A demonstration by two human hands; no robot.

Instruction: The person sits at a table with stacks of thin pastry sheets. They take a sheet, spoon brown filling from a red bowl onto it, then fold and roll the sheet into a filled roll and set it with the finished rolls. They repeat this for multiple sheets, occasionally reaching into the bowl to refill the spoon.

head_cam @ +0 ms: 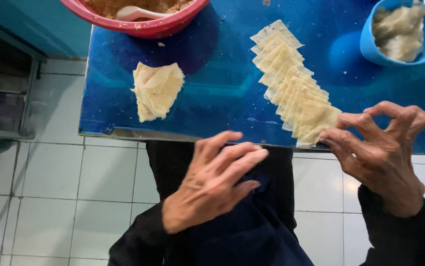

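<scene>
A fanned row of pale square dough wrappers lies on a blue table, running from the far middle to the near right edge. My right hand touches the nearest wrapper at its corner with thumb and fingertips; whether it grips it I cannot tell. My left hand hovers over my lap just below the table's near edge, fingers apart, holding nothing. A second small pile of wrappers lies on the left part of the table.
A red bowl of brown crumbly filling with a white spoon stands at the far left. A blue bowl of pale dough lumps stands at the far right. White floor tiles lie below.
</scene>
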